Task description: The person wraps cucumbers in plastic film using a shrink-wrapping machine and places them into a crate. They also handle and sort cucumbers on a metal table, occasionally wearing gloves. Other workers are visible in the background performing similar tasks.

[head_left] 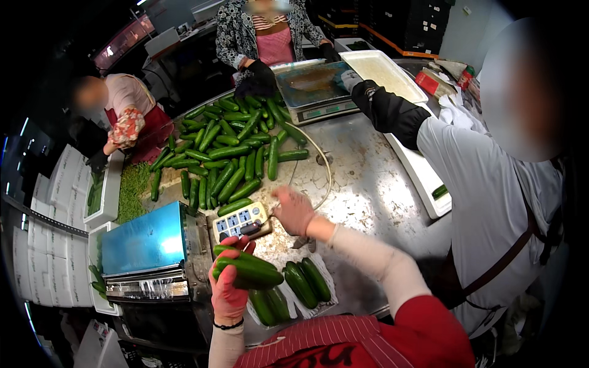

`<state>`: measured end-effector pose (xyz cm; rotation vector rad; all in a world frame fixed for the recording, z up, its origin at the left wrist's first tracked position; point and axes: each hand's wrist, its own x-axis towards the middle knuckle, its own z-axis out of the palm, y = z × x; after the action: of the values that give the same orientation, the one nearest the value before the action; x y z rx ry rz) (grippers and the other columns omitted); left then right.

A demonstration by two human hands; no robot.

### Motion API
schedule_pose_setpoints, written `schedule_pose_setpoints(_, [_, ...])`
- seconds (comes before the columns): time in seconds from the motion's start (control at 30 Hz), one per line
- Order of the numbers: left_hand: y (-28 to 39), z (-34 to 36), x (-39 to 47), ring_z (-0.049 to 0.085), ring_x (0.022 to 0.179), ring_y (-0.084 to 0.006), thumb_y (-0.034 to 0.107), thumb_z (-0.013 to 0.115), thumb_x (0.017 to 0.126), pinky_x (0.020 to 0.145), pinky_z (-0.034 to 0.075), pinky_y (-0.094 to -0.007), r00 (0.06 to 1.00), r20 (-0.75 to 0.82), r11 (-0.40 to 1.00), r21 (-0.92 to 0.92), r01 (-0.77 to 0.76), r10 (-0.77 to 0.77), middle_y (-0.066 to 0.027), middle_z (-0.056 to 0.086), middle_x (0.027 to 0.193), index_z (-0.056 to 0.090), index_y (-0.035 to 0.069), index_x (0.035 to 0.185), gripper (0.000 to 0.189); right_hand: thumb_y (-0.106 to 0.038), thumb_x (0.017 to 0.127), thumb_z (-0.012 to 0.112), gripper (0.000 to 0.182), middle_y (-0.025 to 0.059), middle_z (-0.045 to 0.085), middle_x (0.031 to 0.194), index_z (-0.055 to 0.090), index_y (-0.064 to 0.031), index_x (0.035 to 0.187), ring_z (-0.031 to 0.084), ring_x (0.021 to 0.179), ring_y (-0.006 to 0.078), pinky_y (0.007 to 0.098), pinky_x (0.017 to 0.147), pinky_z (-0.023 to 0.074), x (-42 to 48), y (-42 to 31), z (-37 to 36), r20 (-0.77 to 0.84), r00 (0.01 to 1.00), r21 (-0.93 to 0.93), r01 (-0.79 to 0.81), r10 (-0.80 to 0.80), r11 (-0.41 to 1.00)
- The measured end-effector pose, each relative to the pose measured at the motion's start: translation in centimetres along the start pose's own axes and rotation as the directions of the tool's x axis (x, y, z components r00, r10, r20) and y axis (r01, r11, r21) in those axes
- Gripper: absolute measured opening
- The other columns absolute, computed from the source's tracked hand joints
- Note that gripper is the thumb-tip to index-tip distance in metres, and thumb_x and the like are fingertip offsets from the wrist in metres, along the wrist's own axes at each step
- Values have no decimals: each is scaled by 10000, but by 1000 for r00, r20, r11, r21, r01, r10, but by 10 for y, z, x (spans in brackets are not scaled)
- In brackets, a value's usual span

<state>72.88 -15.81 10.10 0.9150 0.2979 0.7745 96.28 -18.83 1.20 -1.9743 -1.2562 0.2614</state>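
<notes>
My left hand (230,285), in a pinkish glove, grips at least two green cucumbers (251,271) above the near part of the metal table. Over the tabletop, my right hand (293,209) is gloved and slightly blurred; no object shows in it. It is just right of a power strip (241,221) with a black plug in it. Below my hands, a pair of cucumbers (307,282) lies on white, crinkled-edged packing material (327,276). Beside it lies another pair (269,306), partly hidden by the held cucumbers. A large heap of loose cucumbers (230,152) spreads beyond the power strip.
A blue-topped machine (142,239) stands at left. A weighing scale (317,92) is at the far side, with a pale cable (327,170) on the table. White foam boxes (384,76) stand around. Co-workers (276,41) are across, at left, and close on the right.
</notes>
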Motion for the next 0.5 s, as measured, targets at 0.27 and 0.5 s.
schedule_pose_setpoints(0.27, [-1, 0, -11, 521, 1284, -390, 280, 794, 796, 1089, 440, -554, 991, -97, 994, 50, 101, -95, -156, 468, 1417, 661, -25, 1082, 438, -176, 863, 626, 345, 56, 603, 1274, 642, -164, 1207, 526, 1238, 277, 453, 1041, 378, 154, 99, 8, 543, 682, -663, 706, -490, 249])
schedule_pose_setpoints(0.5, [8, -5, -12, 504, 1305, -408, 244, 798, 772, 1077, 445, -540, 986, -99, 983, 109, 148, -137, -177, 445, 1453, 661, -46, 1108, 465, -159, 868, 610, 138, 40, 652, 987, 705, -167, 968, 581, 1077, 249, 471, 1082, 338, 159, 91, 25, 525, 752, -642, 658, -399, 393])
